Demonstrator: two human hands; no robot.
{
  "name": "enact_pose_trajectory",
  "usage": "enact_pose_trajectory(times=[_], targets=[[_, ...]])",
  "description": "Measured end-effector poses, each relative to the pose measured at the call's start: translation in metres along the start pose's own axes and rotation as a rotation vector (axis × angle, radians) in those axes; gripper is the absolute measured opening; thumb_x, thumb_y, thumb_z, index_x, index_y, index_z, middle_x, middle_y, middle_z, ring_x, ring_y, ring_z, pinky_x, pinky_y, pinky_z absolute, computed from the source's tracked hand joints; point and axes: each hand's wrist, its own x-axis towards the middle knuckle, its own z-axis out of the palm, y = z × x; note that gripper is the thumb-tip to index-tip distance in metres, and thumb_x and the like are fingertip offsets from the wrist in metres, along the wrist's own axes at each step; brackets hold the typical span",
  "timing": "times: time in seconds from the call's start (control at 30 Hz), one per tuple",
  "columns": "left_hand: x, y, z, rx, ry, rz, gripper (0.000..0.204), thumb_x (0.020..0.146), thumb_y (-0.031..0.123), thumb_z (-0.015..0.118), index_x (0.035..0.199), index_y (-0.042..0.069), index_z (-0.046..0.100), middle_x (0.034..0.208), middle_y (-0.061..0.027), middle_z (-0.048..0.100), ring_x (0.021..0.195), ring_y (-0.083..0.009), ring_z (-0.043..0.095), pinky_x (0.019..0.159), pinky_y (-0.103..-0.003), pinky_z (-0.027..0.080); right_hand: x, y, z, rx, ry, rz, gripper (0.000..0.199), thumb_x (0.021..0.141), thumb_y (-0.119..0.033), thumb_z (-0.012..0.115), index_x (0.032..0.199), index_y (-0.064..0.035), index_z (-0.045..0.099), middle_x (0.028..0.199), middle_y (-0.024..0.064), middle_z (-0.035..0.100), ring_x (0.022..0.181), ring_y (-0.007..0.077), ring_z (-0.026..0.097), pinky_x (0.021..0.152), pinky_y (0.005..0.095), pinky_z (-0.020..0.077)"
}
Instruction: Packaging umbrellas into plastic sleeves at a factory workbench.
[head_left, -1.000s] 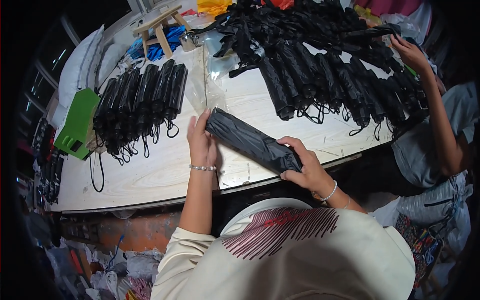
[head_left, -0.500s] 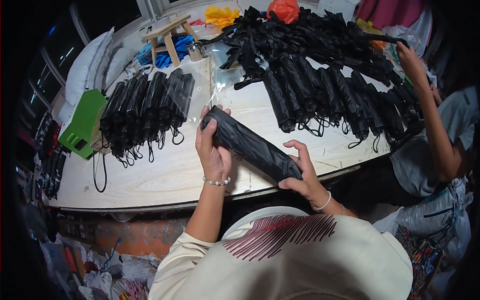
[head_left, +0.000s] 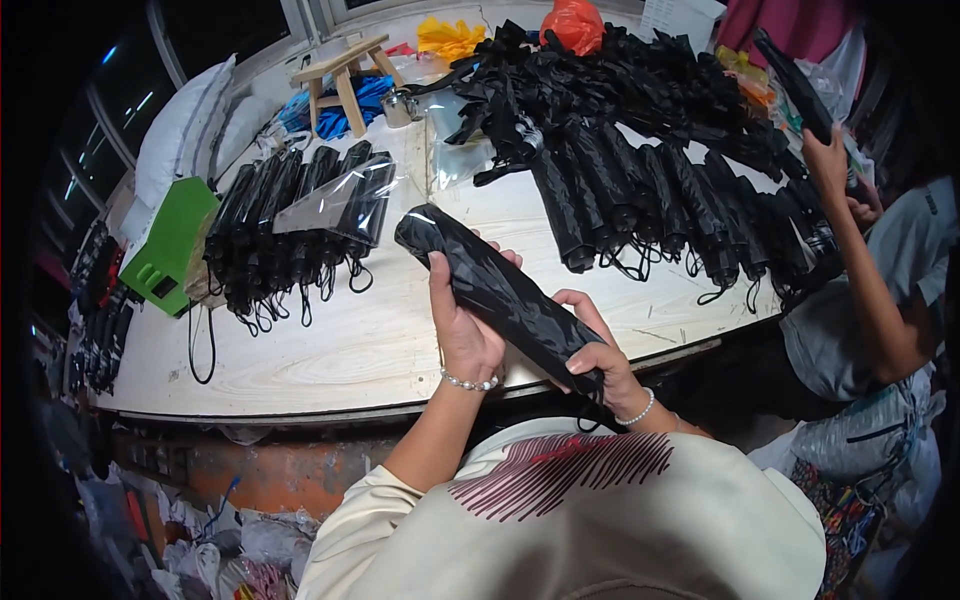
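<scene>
Here, just over the near edge of the table (head_left: 300,370), holds one black folded umbrella (head_left: 510,295) aslant in two hands, with one strap loop (head_left: 590,427) at its lower end. Clamps that end between thumb and fingers of the right hand (head_left: 610,375); wraps the left hand (head_left: 472,345) round the upper part, thumb on one side, fingers on the other. Wears two bracelets, one per wrist. Farther in, has toward the left edge one group of black umbrellas (head_left: 290,225), too overlapped to count, with one clear plastic sleeve (head_left: 320,208) over its right end and one green box (head_left: 165,245) by its left. Toward the right edge, faces one uncountable row of umbrellas (head_left: 640,195). Near the far left corner, has one wooden stool (head_left: 343,75) and one metal cup (head_left: 398,108); along the far edge, one black heap (head_left: 620,90) and one red bag (head_left: 573,28).
</scene>
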Motion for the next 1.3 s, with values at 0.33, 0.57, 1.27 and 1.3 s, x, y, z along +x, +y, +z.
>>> enact_pose_trajectory(times=[0.33,0.57,1.27,1.3], targets=[[0.049,0.069,-0.054,-0.128,-0.429,-0.318,0.047,0.08,0.0,0.05,0.125,-0.012,0.048,0.131,-0.0266,0.052,0.116,-0.0246,0.053,0.105,-0.033,0.037,0.013,0.004,-0.025,-0.508,-0.004,-0.303,0.068,0.063,-0.012,0.064,0.127,-0.012,0.039,0.104,0.0074,0.057,0.081,0.0174,0.054,0.07,0.0282,0.0432],[0.076,0.058,0.022,0.325,-0.182,-0.113,0.066,0.093,0.056,0.048,0.12,-0.004,0.054,0.11,-0.016,0.062,0.101,-0.026,0.061,0.1,-0.043,0.044,0.006,-0.032,-0.01,-0.567,0.001,-0.498,0.054,0.065,-0.005,0.061,0.114,-0.0135,0.04,0.065,0.0044,0.065,0.055,0.0172,0.059,0.054,0.0262,0.0407],[0.123,0.037,0.06,0.108,-0.271,-0.204,0.039,0.092,0.028,0.041,0.107,-0.003,0.059,0.095,-0.0159,0.065,0.09,-0.0254,0.064,0.099,-0.047,0.047,-0.004,-0.047,-0.008,-0.175,0.033,-0.592,0.049,0.063,-0.005,0.059,0.109,-0.01,0.042,0.066,0.0032,0.059,0.061,0.0145,0.052,0.056,0.0256,0.0395],[0.118,0.033,0.057,0.109,-0.272,-0.203,0.039,0.092,0.028,0.041,0.107,-0.003,0.059,0.095,-0.0159,0.065,0.09,-0.0254,0.064,0.099,-0.047,0.047,0.0,-0.04,-0.013,-0.155,0.043,-0.567,0.049,0.063,-0.006,0.059,0.109,-0.01,0.043,0.066,0.0033,0.059,0.061,0.0144,0.052,0.056,0.026,0.0398]])
